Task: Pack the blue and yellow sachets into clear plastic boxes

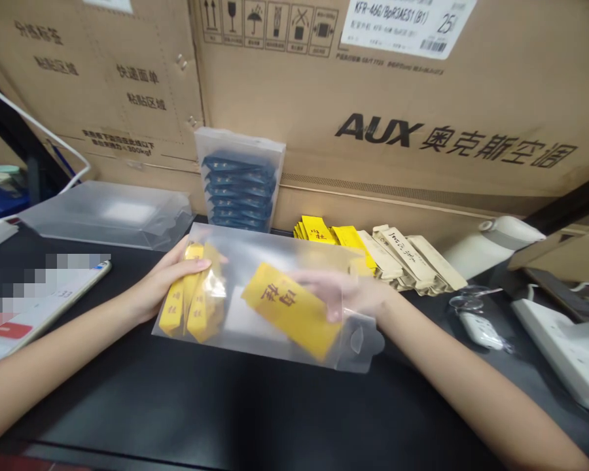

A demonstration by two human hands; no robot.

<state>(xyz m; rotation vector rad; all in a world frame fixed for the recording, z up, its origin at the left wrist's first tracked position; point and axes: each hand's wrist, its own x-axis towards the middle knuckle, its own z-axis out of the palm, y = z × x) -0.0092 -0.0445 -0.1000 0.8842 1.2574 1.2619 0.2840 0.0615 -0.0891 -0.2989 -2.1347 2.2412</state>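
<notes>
A translucent plastic box [269, 340] lies on its side above the black table, its flap end to the right. My left hand [177, 271] grips its left end, with the thumb across the front. Behind the plastic there, two yellow packets [196, 297] stand side by side. Inside the box, seen through the plastic, my right hand [328, 294] holds another yellow packet [289, 304], tilted down to the right. The fingers are closed on its right part; the wrist passes through the box's right end.
Behind stand a clear box of blue packets [240, 186], yellow packets [317, 229] and beige packets [412, 258]. An empty plastic box [112, 212] and phone [44, 307] are left; a white bottle [491, 245], earphone case [481, 329] and power strip [569, 347] right. Large cartons [294, 98] form the back.
</notes>
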